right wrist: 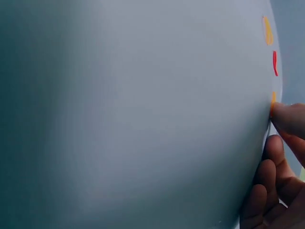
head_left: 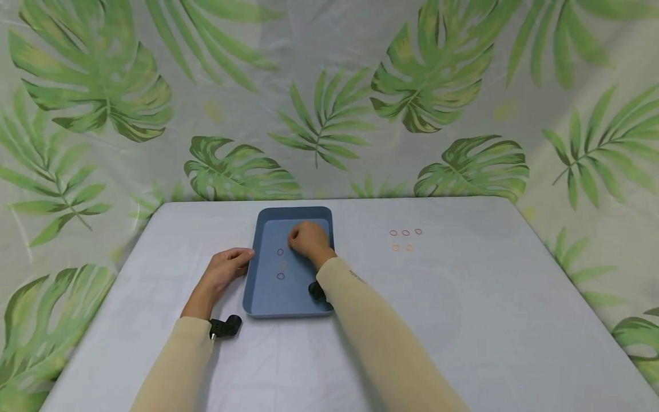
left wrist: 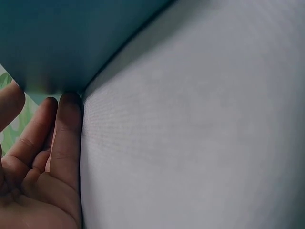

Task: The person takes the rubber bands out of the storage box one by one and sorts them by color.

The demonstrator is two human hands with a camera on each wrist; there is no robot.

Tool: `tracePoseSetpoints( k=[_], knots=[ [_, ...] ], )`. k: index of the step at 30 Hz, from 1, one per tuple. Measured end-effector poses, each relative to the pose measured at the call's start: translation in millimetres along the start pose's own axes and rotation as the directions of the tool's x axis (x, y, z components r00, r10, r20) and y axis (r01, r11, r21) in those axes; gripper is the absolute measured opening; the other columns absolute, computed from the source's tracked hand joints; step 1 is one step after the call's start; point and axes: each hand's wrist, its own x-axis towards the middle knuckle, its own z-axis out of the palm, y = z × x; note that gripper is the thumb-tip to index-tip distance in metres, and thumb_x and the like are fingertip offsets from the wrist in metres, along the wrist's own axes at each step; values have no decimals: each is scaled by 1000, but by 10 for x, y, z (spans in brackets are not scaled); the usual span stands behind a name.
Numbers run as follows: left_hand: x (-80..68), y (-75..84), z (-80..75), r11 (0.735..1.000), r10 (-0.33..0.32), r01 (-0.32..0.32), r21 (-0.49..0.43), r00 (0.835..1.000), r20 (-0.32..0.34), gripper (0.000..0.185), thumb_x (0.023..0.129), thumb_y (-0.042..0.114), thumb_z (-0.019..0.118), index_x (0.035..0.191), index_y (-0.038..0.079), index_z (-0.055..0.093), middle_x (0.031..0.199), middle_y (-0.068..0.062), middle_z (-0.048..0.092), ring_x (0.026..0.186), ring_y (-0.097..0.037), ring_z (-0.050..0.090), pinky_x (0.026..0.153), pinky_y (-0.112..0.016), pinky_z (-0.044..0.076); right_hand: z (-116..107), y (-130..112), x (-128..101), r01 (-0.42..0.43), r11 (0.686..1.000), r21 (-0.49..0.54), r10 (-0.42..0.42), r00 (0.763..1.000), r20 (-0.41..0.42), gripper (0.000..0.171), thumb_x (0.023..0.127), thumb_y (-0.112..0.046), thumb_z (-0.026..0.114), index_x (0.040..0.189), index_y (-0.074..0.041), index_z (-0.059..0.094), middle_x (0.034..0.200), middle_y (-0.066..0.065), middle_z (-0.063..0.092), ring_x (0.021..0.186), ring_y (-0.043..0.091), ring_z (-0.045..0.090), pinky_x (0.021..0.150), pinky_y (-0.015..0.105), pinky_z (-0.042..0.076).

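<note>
A blue tray [head_left: 268, 297] lies on the grey table in front of me. My right hand [head_left: 309, 240] is inside it with curled fingers, and one fingertip [right wrist: 288, 119] sits on an orange ring [right wrist: 273, 98] on the tray floor. Two more small rings, one orange [right wrist: 268, 31] and one red [right wrist: 275, 63], lie beyond it; from the head view I see rings [head_left: 280, 252] beside the hand. My left hand [head_left: 226, 269] rests on the table at the tray's left side, its fingers [left wrist: 66, 124] straight against the tray's outer wall [left wrist: 71, 38].
Several small red and orange rings [head_left: 405, 232] lie in two short rows on the table to the right of the tray. A leaf-patterned cloth hangs behind and beside the table. A black camera [head_left: 226, 327] sits on each wrist.
</note>
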Motion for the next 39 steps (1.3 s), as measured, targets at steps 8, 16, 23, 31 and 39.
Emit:
tracePoseSetpoints(
  k=[8,16,23,31,39],
  knots=[
    [-29,-3,7,1000,9,-9,-15,1000,-5,48,100,31,60,134,-1,58,141,-17,57,106,-4,60,95,-22,55,36,-10,-5,5,999,-44,-5,1000,0,27,98,-22,57,76,-15,71,75,-1,64,65,14,50,53,24,37],
    [-48,31,0,1000,11,-11,-2,1000,10,50,101,34,58,137,0,56,146,-18,52,125,-17,56,110,-35,49,-29,-16,18,65,997,-48,-61,996,69,32,99,-16,51,67,-14,51,67,-2,46,62,14,41,56,24,33],
    [-18,9,12,1000,13,-13,0,1000,10,50,101,34,58,136,0,56,145,-18,53,115,-9,58,104,-27,52,-170,27,28,131,984,117,-144,984,109,23,101,-14,49,83,-9,62,84,4,62,66,13,45,58,22,35],
    [-24,49,16,1000,9,-9,-3,1000,6,50,101,33,58,137,-2,56,145,-19,52,115,-9,57,99,-22,53,-446,-37,-51,208,964,166,-227,968,105,17,103,-20,54,105,-10,66,108,6,69,84,16,59,70,26,46],
    [16,72,19,1000,8,-8,-14,1000,8,48,101,31,59,135,-2,57,142,-18,55,107,-4,58,95,-20,54,-764,95,-131,304,939,162,-318,946,66,15,102,-19,55,102,-10,66,107,7,68,88,18,62,76,31,51]
  ],
)
